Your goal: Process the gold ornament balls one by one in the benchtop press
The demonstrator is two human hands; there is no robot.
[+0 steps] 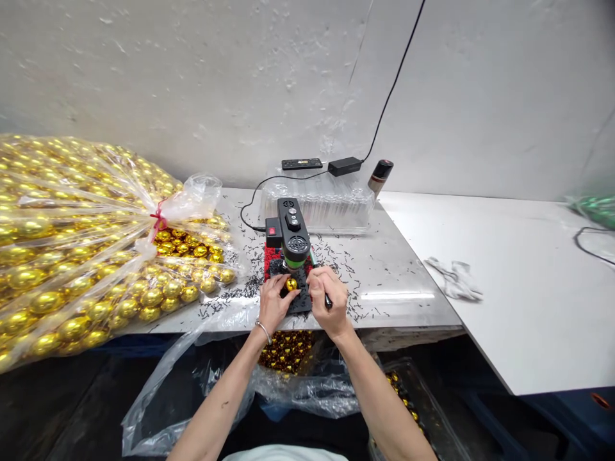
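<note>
A small gold ball [291, 283] sits beneath the head of a black machine [294, 234] with a green ring, over a dark base plate [302, 303]. My left hand [275, 301], with a bracelet at the wrist, holds the ball between thumb and fingers. My right hand [329, 298] is closed around a slim tool with a black end [328, 301], just right of the base plate. Small black strips lie scattered around the machine. Red material [268, 261] shows under the machine's left side.
A large clear bag of gold balls [72, 256] fills the left. Behind the machine stand a clear plastic box [327, 205], a power adapter [344, 166] and a can [380, 177]. White gloves [456, 279] lie right. Open bag with gold balls [288, 352] below the table edge.
</note>
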